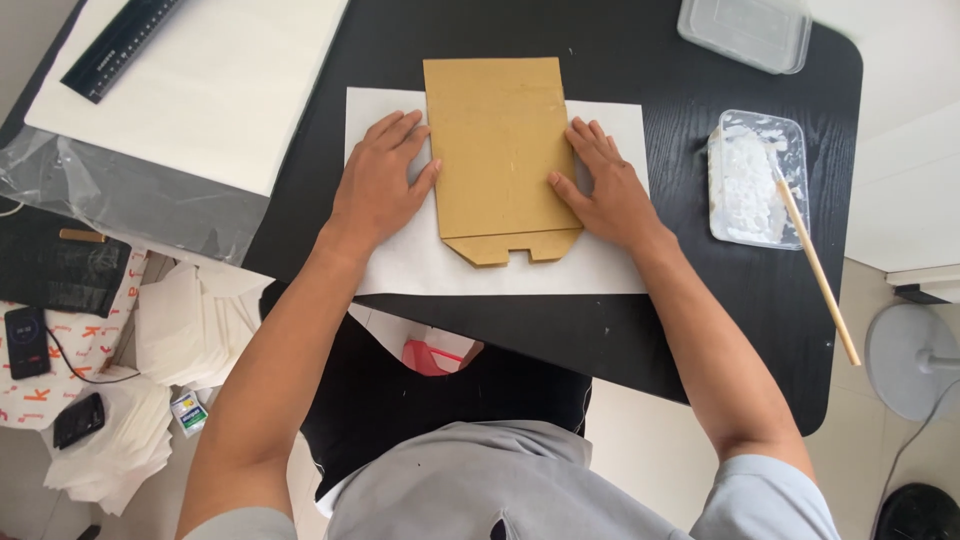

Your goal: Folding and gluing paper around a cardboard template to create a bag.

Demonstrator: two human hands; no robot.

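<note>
You are pressing your left hand [382, 176] and right hand [604, 187], fingers flat and spread, against either edge of the brown cardboard template [500, 155], lying centred on white paper [400, 265] atop the black table [640, 330].

A black ruler [120, 45] lies across a white board [200, 90] at the far left of the black table [650, 330]. To the right, a clear tray of white paste [755, 180] holds a wooden stick [815, 265]; an empty clear container [745, 30] sits beyond. Paper stacks [150, 400] and two phones [25, 342] crowd the floor.
</note>
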